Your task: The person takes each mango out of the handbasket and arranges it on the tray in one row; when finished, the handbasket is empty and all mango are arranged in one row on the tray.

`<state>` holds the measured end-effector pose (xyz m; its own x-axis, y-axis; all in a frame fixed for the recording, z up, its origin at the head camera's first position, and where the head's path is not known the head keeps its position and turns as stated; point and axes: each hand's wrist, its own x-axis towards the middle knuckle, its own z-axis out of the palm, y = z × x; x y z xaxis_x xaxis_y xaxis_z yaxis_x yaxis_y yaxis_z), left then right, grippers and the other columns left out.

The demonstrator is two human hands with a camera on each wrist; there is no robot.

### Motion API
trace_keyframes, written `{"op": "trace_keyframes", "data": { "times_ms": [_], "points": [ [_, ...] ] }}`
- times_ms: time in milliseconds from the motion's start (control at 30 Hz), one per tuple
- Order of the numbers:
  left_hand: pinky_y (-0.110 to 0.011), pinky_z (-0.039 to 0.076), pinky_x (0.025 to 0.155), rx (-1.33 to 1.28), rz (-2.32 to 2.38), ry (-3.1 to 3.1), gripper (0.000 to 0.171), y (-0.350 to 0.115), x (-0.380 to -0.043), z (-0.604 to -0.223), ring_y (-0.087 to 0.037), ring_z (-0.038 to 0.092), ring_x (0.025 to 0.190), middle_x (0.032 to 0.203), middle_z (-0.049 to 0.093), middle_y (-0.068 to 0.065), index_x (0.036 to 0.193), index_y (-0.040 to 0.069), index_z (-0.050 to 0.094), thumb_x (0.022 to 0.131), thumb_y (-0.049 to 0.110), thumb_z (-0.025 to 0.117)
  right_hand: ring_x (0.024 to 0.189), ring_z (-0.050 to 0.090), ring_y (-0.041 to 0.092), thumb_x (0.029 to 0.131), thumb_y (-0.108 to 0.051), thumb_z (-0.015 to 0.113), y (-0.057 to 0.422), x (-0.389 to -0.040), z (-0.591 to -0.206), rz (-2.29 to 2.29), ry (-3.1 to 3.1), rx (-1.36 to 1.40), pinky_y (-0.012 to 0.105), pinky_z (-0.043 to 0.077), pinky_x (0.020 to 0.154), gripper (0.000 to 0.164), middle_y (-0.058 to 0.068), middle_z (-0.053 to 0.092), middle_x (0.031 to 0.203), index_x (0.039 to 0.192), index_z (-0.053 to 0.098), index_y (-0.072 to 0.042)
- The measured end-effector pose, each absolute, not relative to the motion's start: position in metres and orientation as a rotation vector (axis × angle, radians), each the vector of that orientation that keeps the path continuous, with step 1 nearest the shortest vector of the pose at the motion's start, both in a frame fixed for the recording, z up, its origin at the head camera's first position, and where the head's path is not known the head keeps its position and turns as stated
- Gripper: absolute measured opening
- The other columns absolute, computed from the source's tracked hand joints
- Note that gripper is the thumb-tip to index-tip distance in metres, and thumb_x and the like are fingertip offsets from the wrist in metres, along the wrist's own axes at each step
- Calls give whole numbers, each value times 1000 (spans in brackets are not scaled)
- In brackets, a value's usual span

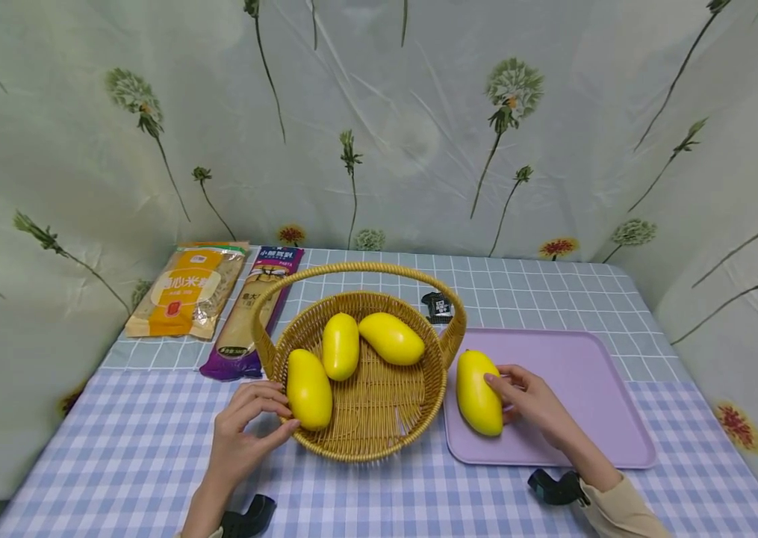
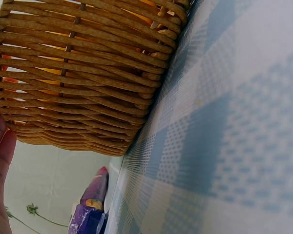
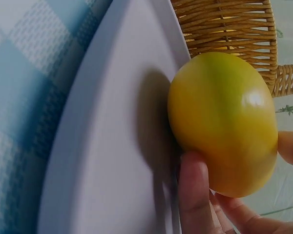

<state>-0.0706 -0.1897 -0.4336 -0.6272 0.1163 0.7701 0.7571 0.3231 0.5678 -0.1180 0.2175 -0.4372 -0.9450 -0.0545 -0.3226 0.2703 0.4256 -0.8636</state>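
Right grip (image 1: 535,402): thumb and fingers clasp a mango (image 1: 479,396) at the left side of the tray (image 1: 573,381); lift-off cannot be judged. Left grip (image 1: 239,433) holds the basket (image 1: 379,411) by its rim. The glossy fruit is probably firm, slippery and light; best held across its middle.

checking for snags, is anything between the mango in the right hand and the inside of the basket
Yes: the right wall of the basket stands between the mango and the inside, with the handle's right end rising slightly farther back. Nothing else visible is between them.
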Motion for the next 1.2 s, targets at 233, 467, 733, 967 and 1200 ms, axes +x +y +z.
{"op": "trace_keyframes", "data": {
  "times_ms": [233, 467, 733, 967, 1200],
  "points": [
    [-26, 43, 91, -774, -1328, -1962, 19, -190, -71, -433, -32, 56, 89, 83, 63, -13, 75, 3, 66, 76, 14, 81, 78, 60, 22, 94, -36, 58, 221, -118, -438, -1541, 2364, 167, 35, 57, 60, 59, 15, 57, 104, 132, 44, 7],
    [-26, 43, 91, -772, -1333, -1962, 18, -190, -71, -434, -32, 56, 89, 83, 63, -13, 75, 3, 65, 76, 14, 81, 80, 60, 22, 95, -37, 56, 224, -119, -438, -1536, 2359, 156, 35, 57, 61, 59, 17, 57, 109, 133, 43, 6],
    [-26, 43, 92, -765, -1341, -1965, 17, -190, -70, -433, -32, 56, 89, 83, 63, -13, 75, 3, 66, 74, 10, 81, 78, 60, 22, 94, -39, 58, 223, -116, -435, -1505, 2390, 173, 34, 57, 61, 61, 18, 57, 110, 134, 42, 4],
    [-26, 43, 92, -774, -1340, -1955, 18, -190, -71, -434, -31, 56, 89, 83, 62, -13, 75, 3, 66, 75, 11, 81, 79, 61, 22, 92, -41, 60, 227, -112, -433, -1467, 2477, 152, 32, 56, 61, 62, 17, 57, 111, 135, 44, 1],
    [-26, 43, 92, -772, -1334, -1959, 19, -190, -70, -434, -30, 56, 90, 83, 62, -13, 74, 3, 65, 75, 13, 81, 86, 58, 25, 92, -39, 61, 230, -108, -432, -1408, 2771, 47, 29, 55, 58, 51, 15, 59, 109, 126, 55, -2]
  ]
}}
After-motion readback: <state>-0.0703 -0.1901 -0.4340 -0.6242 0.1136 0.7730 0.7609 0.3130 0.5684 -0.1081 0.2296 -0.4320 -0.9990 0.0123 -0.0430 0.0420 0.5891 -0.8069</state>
